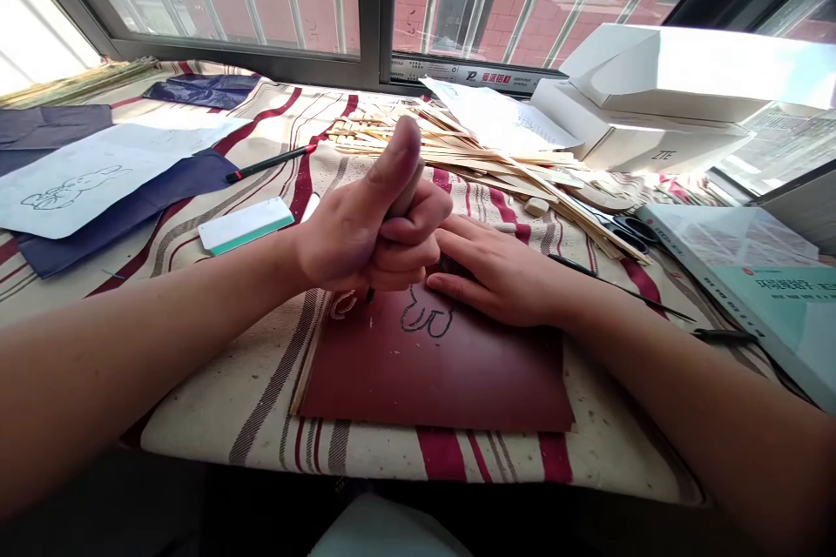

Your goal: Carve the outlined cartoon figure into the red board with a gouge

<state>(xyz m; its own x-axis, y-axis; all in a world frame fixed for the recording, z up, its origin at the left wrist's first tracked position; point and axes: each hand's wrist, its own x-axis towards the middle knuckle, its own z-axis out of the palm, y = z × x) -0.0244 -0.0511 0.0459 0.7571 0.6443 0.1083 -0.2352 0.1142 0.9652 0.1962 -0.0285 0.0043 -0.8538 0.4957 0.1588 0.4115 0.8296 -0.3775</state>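
Note:
My left hand [372, 231] is closed in a fist with the thumb up, wrapped round a slim carving tool [406, 194]. Only part of its brownish handle shows, and a dark tip below the fist meets the board. Beneath both hands lies a dark red board [444, 374] with a black curved outline [426, 319], a pale curved mark [343, 305] and small crumbs on it. My right hand [489, 270] rests on the board's upper part, fingers stretched out towards the left fist. The hands hide the board's far part.
A white and green eraser [246, 226], a black and red pen [271, 164] and a paper with a rabbit drawing [84, 178] lie left. Thin wooden strips [457, 144] spread behind. At right are a white box [659, 130], scissors [630, 231] and a book [771, 287].

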